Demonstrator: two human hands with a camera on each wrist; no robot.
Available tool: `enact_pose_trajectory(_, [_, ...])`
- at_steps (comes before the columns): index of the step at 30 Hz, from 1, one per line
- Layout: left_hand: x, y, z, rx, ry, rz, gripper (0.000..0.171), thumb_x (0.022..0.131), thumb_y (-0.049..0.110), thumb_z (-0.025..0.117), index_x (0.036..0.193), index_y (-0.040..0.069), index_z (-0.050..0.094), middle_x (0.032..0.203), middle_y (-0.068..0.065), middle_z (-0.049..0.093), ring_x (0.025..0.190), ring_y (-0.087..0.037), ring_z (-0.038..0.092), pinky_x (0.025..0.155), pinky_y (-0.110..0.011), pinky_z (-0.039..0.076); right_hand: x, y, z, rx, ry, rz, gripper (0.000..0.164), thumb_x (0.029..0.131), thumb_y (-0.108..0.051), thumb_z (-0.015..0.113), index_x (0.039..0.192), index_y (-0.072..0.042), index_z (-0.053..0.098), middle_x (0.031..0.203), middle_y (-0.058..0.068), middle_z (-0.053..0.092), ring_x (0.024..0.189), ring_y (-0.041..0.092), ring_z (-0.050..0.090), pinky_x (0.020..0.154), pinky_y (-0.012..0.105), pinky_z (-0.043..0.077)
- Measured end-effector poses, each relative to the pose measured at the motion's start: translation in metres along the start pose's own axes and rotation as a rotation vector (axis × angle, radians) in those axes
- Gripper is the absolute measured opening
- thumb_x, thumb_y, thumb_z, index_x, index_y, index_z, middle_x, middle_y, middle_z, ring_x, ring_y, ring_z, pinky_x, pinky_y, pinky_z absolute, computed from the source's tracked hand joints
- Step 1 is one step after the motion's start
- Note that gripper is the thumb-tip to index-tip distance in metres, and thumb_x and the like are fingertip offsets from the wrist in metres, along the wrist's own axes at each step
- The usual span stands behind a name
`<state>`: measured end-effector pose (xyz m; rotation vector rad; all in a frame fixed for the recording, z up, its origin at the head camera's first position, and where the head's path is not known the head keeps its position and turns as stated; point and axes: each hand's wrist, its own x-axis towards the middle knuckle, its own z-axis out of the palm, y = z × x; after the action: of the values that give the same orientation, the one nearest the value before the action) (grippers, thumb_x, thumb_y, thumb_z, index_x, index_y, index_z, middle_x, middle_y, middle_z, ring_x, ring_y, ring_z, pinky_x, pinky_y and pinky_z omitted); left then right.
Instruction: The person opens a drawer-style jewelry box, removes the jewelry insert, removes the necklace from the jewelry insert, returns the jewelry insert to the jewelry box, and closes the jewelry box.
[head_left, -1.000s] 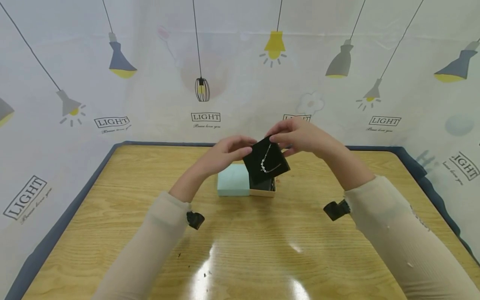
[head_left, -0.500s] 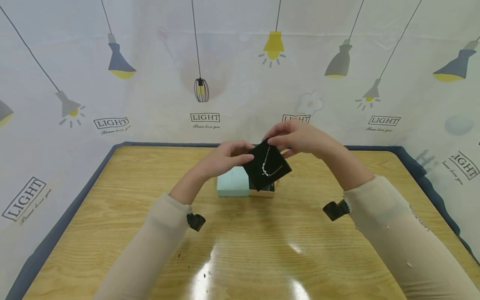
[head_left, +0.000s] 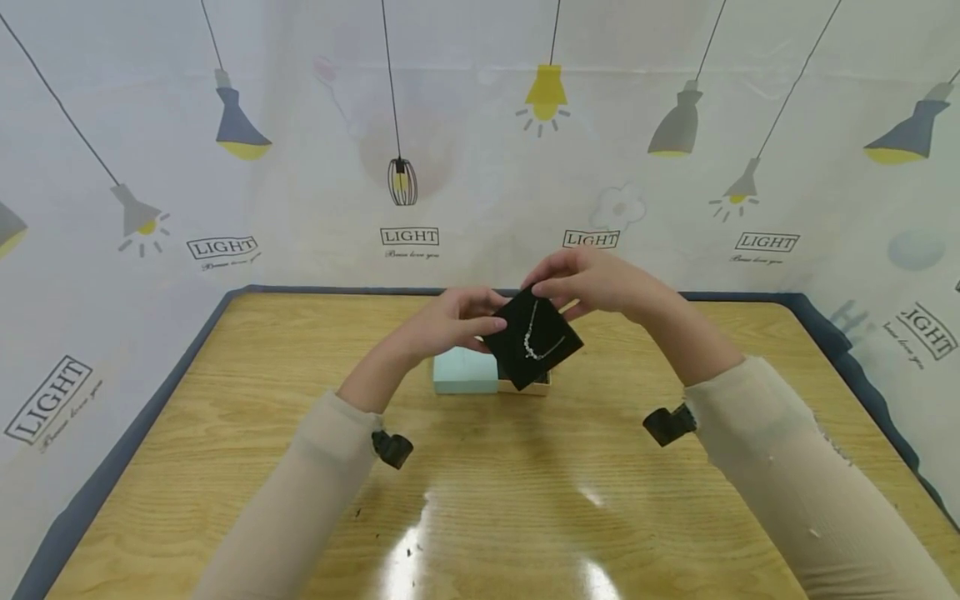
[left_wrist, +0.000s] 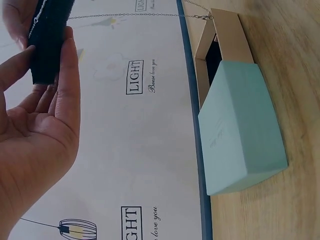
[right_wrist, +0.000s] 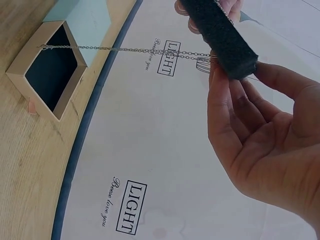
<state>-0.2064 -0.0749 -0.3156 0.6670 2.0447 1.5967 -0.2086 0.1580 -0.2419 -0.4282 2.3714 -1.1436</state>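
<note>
Both hands hold a black foam jewellery pad (head_left: 510, 350) tilted above the box. Across its face lies a silver necklace (head_left: 528, 343); in the right wrist view its thin chain (right_wrist: 125, 49) hangs from the pad down to the box edge. My left hand (head_left: 431, 323) pinches the pad's left corner, thumb on the front. At the top corner my right hand (head_left: 600, 283) pinches it between thumb and fingers. Below sits a drawer-style gift box, its mint-green sleeve (left_wrist: 230, 130) partly covering the beige inner tray (right_wrist: 45, 102), which is dark inside.
The wooden table (head_left: 480, 483) spreads around the box. Behind it hangs a pale cloth backdrop (head_left: 300, 200) printed with lamps, with a dark blue edge along the table. A small orange-pink tab (right_wrist: 32, 106) shows at the tray's end.
The pad has lowered slightly toward the viewer and turned, now covering more of the tray. Both hands have moved down a little with it, keeping their holds.
</note>
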Motion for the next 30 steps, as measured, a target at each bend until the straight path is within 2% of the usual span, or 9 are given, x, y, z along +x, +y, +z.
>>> enact_pose_trajectory(6, [-0.001, -0.001, 0.000, -0.020, 0.002, -0.010, 0.031, 0.101, 0.009, 0.055, 0.128, -0.004, 0.054, 0.127, -0.025, 0.063, 0.101, -0.022, 0.069, 0.095, -0.057, 0.056, 0.000, 0.003, 0.001, -0.005, -0.003, -0.013, 0.033, 0.104, -0.024, 0.053, 0.128, -0.003, 0.061, 0.118, 0.013, 0.067, 0.100, 0.022, 0.068, 0.095, 0.042, 0.059])
enact_pose_trajectory(11, [-0.002, -0.002, 0.000, -0.047, 0.008, 0.010, 0.031, 0.101, 0.008, 0.053, 0.130, -0.005, 0.053, 0.128, -0.026, 0.062, 0.100, -0.020, 0.069, 0.097, -0.059, 0.054, 0.001, 0.007, 0.002, 0.012, -0.001, -0.018, 0.041, 0.105, -0.035, 0.049, 0.130, -0.004, 0.060, 0.110, 0.006, 0.070, 0.097, 0.017, 0.069, 0.095, 0.040, 0.059])
enact_pose_trajectory(20, [0.000, -0.002, 0.000, -0.098, 0.042, 0.041, 0.031, 0.101, 0.006, 0.053, 0.130, -0.006, 0.052, 0.125, -0.026, 0.063, 0.101, -0.016, 0.068, 0.097, -0.055, 0.056, 0.009, 0.020, 0.003, 0.199, -0.019, -0.006, 0.056, 0.106, -0.048, 0.036, 0.121, 0.000, 0.062, 0.096, -0.004, 0.075, 0.091, 0.009, 0.071, 0.085, 0.027, 0.059])
enact_pose_trajectory(24, [0.000, -0.002, 0.000, -0.116, 0.063, 0.040, 0.031, 0.101, 0.006, 0.053, 0.130, -0.005, 0.052, 0.127, -0.025, 0.062, 0.105, -0.018, 0.067, 0.096, -0.051, 0.057, 0.011, 0.026, 0.003, 0.232, -0.015, -0.004, 0.058, 0.106, -0.051, 0.034, 0.119, -0.002, 0.063, 0.092, -0.007, 0.074, 0.090, 0.010, 0.070, 0.087, 0.029, 0.058])
enact_pose_trajectory(30, [0.000, -0.002, 0.001, -0.149, 0.100, 0.034, 0.032, 0.102, 0.006, 0.051, 0.132, -0.005, 0.050, 0.131, -0.026, 0.059, 0.107, -0.021, 0.067, 0.096, -0.046, 0.058, 0.016, 0.033, 0.006, 0.325, -0.040, -0.018, 0.054, 0.107, -0.045, 0.035, 0.125, 0.000, 0.056, 0.094, -0.006, 0.071, 0.091, 0.010, 0.068, 0.093, 0.033, 0.055])
